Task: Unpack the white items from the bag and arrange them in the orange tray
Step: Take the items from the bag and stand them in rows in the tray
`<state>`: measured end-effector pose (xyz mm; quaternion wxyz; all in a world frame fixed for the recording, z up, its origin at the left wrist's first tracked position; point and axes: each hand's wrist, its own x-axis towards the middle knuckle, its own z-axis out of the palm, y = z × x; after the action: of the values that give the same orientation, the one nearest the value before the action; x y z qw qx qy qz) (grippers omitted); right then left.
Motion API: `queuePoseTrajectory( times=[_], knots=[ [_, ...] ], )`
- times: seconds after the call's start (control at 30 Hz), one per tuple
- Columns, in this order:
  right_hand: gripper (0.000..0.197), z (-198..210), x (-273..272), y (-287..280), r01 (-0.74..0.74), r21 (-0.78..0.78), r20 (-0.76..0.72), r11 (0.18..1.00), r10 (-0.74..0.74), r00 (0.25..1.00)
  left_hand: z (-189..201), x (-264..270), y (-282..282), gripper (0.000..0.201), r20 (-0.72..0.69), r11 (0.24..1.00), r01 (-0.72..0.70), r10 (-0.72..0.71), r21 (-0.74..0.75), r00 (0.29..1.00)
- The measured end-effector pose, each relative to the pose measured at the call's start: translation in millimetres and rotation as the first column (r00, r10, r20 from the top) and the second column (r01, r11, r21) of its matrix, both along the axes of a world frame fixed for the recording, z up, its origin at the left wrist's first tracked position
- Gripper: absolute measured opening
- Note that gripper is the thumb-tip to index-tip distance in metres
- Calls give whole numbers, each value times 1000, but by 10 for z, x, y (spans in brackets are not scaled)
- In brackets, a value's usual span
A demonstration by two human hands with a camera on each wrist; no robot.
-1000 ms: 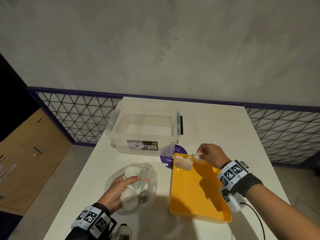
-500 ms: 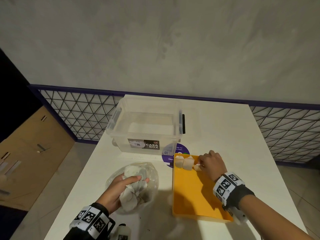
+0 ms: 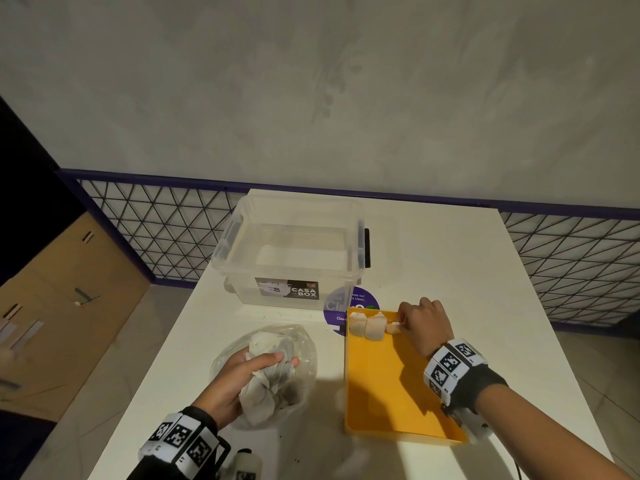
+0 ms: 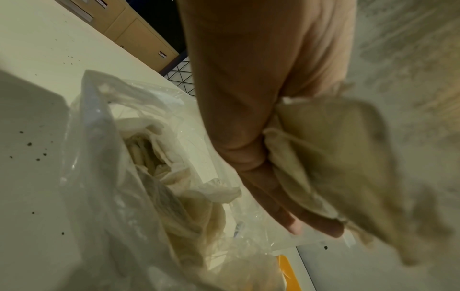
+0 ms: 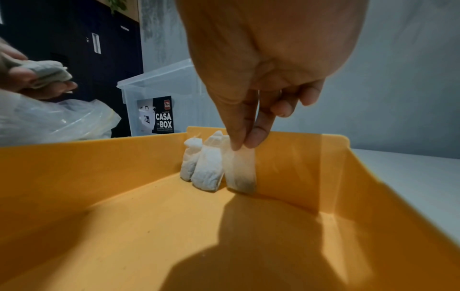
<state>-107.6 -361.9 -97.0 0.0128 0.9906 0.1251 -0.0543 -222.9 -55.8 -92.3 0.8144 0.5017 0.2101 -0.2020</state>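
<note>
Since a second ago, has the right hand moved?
Yes. The right hand dropped to the orange tray's far wall, pinching a white sachet.

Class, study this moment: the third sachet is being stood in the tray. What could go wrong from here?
1. The right hand pinches only the top edge of the third sachet; once released it may tip and topple the two upright sachets beside it.
2. The left hand grips a loose bunch of sachets over the clear bag; some may drop.

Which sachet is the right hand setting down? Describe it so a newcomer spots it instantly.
Find the orange tray on the white table. Three white sachets stand against its far wall. It is the rightmost sachet, the only one pinched at its top by the right hand.
</note>
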Motion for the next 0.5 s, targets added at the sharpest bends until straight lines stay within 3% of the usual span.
queuePoseTrajectory(
  times=[0.13, 0.27, 0.5],
  knots=[
    [23, 1, 23, 40, 4, -30, 5, 1000, -3, 1000, 11, 11, -5, 42, 5, 1000, -16, 16, 16, 1000],
    [26, -54, 22, 47, 8, -43, 36, 999, -7, 999, 6, 3, 8, 47, 21, 1000, 10, -10, -2, 1000],
    [28, -17, 14, -25, 9, 80, 103, 997, -17, 995, 20, -2, 17, 46, 34, 1000, 6, -7, 24, 999]
  ],
)
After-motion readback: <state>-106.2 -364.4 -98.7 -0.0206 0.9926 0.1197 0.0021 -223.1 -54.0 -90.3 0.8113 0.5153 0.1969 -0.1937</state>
